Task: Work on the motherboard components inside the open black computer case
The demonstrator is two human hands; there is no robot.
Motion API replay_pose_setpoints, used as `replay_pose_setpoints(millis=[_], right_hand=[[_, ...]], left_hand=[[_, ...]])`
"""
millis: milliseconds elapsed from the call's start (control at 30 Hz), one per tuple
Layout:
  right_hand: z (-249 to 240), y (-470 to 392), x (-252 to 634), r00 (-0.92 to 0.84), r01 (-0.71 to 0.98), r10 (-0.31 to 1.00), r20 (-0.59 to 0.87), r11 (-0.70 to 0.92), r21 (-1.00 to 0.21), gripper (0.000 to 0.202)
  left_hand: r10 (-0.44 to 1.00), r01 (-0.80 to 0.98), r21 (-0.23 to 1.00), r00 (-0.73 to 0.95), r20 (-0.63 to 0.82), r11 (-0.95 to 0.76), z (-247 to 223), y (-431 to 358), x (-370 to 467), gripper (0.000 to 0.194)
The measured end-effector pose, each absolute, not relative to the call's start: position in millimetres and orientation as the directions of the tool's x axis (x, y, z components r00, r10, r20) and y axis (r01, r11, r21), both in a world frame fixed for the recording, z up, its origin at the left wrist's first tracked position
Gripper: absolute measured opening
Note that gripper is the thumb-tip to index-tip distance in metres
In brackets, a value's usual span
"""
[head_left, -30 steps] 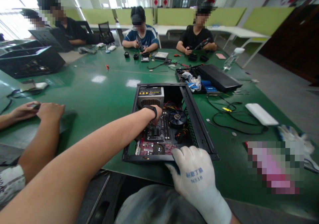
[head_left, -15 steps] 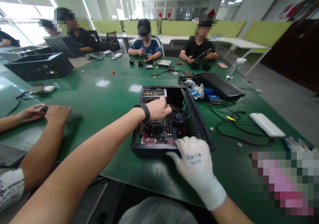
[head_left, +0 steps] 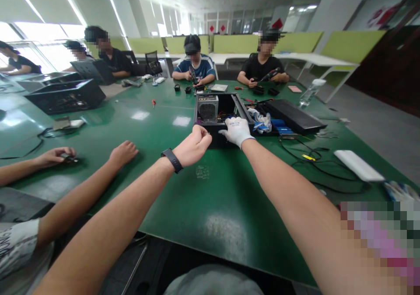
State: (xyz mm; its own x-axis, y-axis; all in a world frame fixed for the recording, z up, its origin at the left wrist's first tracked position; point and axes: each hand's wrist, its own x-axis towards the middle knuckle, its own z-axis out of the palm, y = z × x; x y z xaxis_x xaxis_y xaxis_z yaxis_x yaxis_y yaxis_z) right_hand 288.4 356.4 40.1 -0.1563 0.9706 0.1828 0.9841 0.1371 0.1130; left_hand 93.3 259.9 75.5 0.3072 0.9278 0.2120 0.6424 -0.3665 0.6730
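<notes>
A black open computer case [head_left: 223, 138] lies on the green table [head_left: 170, 190], its grey power supply [head_left: 208, 110] showing inside at the back left. My right hand [head_left: 236, 131], in a white glove, grips the case's near edge, thumb in front and fingers over the top. My bare left hand [head_left: 194, 146], with a dark band at the wrist, is at the case's near left corner. Its fingers are pinched together around something too small to make out.
At the left are a neighbour's hands [head_left: 124, 154], one with a small dark object. Right of the case lie a black panel [head_left: 293, 115], cables [head_left: 315, 153], a white box [head_left: 358, 165] and a bottle [head_left: 311, 93]. Another case [head_left: 65, 97] stands far left.
The case has moved away from me, towards the far side, with my gloved hand on its edge. My left hand has come out from above the case. The neighbour's hands have moved apart.
</notes>
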Motion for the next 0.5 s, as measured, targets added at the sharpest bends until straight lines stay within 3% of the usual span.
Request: replay_pose_setpoints(millis=[267,500], right_hand=[[43,345,284,-0.166,0.982,0.973,0.162,0.149,0.113,0.044],[30,270,283,-0.214,0.973,0.948,0.237,0.184,0.143,0.047]], left_hand=[[0.907,0.670,0.612,0.307,0.287,-0.420,74,248,73,0.024],[0.874,0.766,0.431,0.360,0.327,-0.477,95,258,73,0.030]])
